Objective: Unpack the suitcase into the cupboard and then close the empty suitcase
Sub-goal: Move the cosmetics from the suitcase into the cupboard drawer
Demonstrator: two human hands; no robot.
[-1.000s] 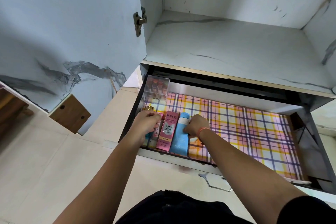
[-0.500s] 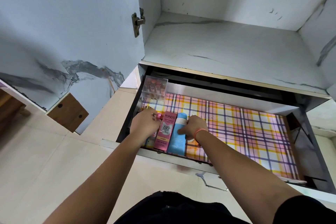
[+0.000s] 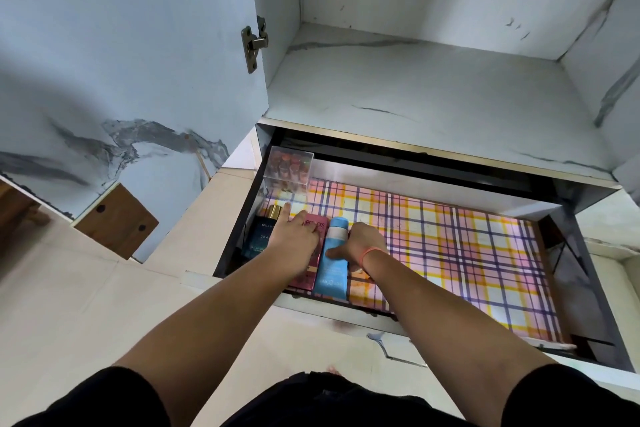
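I'm stocking the drawer [image 3: 450, 253], near left: left hand [image 3: 294, 234] flat on the pink box [image 3: 318, 222], right hand [image 3: 362, 244] gripping the blue tube [image 3: 332, 270]; next, I should release both.

black short sleeves [image 3: 568, 395], orange band [image 3: 370, 253] on right wrist.
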